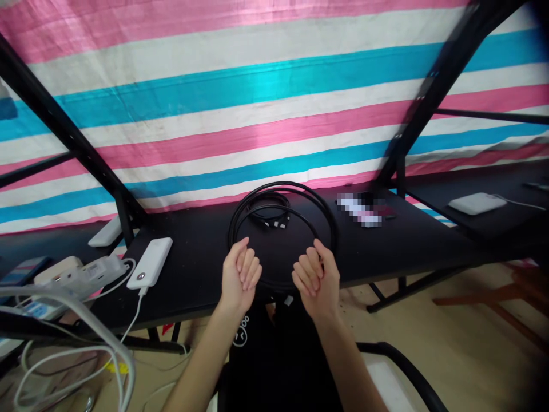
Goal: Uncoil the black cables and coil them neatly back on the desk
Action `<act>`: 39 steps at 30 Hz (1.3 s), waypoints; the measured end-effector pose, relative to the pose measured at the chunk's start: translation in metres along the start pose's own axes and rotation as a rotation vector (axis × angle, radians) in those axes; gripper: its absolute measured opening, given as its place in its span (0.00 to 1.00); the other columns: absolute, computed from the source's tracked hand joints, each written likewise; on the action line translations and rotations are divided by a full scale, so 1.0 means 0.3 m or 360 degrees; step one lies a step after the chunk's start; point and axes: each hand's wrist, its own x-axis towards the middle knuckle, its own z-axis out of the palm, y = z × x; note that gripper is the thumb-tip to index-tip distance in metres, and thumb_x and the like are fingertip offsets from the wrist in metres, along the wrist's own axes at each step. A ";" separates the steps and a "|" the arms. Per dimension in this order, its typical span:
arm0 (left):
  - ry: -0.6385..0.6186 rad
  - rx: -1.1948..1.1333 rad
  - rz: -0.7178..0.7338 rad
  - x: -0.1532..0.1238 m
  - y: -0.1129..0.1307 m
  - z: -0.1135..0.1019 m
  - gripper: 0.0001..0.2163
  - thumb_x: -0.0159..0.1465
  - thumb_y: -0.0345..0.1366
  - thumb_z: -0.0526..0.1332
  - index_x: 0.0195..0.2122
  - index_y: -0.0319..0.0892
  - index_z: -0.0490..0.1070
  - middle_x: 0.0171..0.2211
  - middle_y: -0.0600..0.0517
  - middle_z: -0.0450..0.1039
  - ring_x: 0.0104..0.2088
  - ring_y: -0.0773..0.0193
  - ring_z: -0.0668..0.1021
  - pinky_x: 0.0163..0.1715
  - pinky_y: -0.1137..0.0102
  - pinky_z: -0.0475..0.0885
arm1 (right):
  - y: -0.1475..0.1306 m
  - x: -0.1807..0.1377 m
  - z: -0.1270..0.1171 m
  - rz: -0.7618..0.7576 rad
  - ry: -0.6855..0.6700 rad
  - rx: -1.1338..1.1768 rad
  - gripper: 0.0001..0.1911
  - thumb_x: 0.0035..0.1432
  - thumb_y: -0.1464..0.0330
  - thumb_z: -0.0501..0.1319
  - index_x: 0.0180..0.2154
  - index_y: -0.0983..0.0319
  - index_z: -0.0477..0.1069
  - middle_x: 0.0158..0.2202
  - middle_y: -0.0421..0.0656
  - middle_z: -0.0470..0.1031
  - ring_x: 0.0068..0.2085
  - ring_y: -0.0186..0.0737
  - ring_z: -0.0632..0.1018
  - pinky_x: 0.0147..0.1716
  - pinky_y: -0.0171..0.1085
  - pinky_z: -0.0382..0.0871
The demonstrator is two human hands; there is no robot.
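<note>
While the black cable (281, 197) lies coiled on the table (193, 269) just beyond the fingers, the left hand (240, 276) curls loose and empty; I cannot tell whether the right hand (316, 279) grasps anything.

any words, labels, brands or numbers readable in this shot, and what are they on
Nothing here reads clearly enough to quote.
White print on the black garment: a small round mark, too small and partly hidden to read.
Pixelated patch on the black table: blurred, unreadable.
White power bank: no legible marking.
Black cable coil: no print visible.
</note>
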 end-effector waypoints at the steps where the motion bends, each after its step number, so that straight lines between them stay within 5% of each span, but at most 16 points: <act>1: -0.0052 0.0043 -0.0050 -0.002 0.016 -0.013 0.23 0.59 0.32 0.58 0.10 0.42 0.49 0.05 0.60 0.48 0.06 0.76 0.50 0.06 0.77 0.43 | -0.023 0.008 -0.017 0.0029 -0.0016 -0.0027 0.26 0.51 0.63 0.63 0.13 0.60 0.49 0.07 0.30 0.47 0.10 0.23 0.46 0.05 0.24 0.44; 7: -0.0244 0.0652 -0.0135 -0.020 0.093 -0.062 0.08 0.57 0.36 0.65 0.28 0.40 0.67 0.09 0.65 0.50 0.09 0.79 0.47 0.08 0.81 0.45 | -0.110 0.025 -0.075 0.0188 -0.0064 -0.0220 0.13 0.47 0.64 0.67 0.22 0.63 0.66 0.10 0.27 0.48 0.12 0.22 0.42 0.06 0.22 0.43; 14: -0.0028 0.1500 0.0400 -0.073 0.094 -0.034 0.14 0.58 0.43 0.64 0.42 0.45 0.67 0.12 0.65 0.51 0.10 0.78 0.52 0.10 0.81 0.47 | -0.117 -0.016 -0.056 0.0118 -0.0150 -0.0755 0.16 0.49 0.63 0.67 0.40 0.62 0.70 0.11 0.26 0.47 0.14 0.22 0.43 0.09 0.22 0.38; 18: -0.0234 0.1783 0.0425 -0.107 0.106 -0.035 0.17 0.62 0.43 0.60 0.51 0.46 0.69 0.13 0.63 0.53 0.13 0.76 0.56 0.13 0.80 0.51 | -0.149 -0.058 -0.039 0.0062 -0.0260 -0.1078 0.18 0.52 0.63 0.65 0.44 0.60 0.70 0.15 0.29 0.55 0.13 0.21 0.50 0.10 0.23 0.43; 23: -0.0422 0.1853 0.0501 -0.141 0.100 -0.014 0.14 0.65 0.42 0.56 0.44 0.44 0.76 0.13 0.60 0.52 0.14 0.76 0.55 0.15 0.78 0.50 | -0.176 -0.140 0.007 -0.0250 -0.0351 -0.1545 0.12 0.57 0.65 0.61 0.44 0.59 0.71 0.29 0.39 0.72 0.27 0.30 0.71 0.24 0.27 0.63; 27: -0.0386 0.1878 0.0531 -0.170 0.082 0.016 0.13 0.64 0.42 0.58 0.42 0.44 0.78 0.13 0.60 0.52 0.14 0.76 0.55 0.14 0.77 0.47 | -0.171 -0.183 0.034 -0.0546 -0.0314 -0.1953 0.18 0.56 0.64 0.61 0.50 0.57 0.69 0.22 0.35 0.65 0.22 0.29 0.66 0.22 0.28 0.61; 30: -0.0317 0.1820 0.0531 -0.183 0.071 0.031 0.11 0.62 0.41 0.59 0.40 0.43 0.78 0.12 0.60 0.53 0.13 0.76 0.55 0.13 0.77 0.47 | -0.168 -0.183 0.043 -0.0605 -0.0347 -0.2180 0.16 0.57 0.65 0.61 0.48 0.56 0.72 0.23 0.35 0.69 0.21 0.28 0.65 0.21 0.28 0.60; 34: -0.0203 0.1688 0.0439 -0.171 0.066 0.021 0.10 0.57 0.41 0.65 0.37 0.42 0.74 0.13 0.61 0.56 0.13 0.77 0.54 0.12 0.79 0.46 | -0.174 -0.169 0.036 -0.0702 -0.0360 -0.2108 0.11 0.61 0.67 0.56 0.39 0.58 0.77 0.29 0.39 0.76 0.21 0.28 0.68 0.21 0.28 0.62; 39: -0.0196 0.1465 0.0290 -0.138 0.059 -0.032 0.11 0.57 0.43 0.65 0.27 0.41 0.70 0.11 0.63 0.51 0.11 0.78 0.51 0.11 0.79 0.45 | -0.174 -0.159 0.003 -0.1034 0.0085 -0.1794 0.10 0.60 0.65 0.58 0.40 0.57 0.78 0.22 0.38 0.71 0.16 0.28 0.63 0.15 0.30 0.57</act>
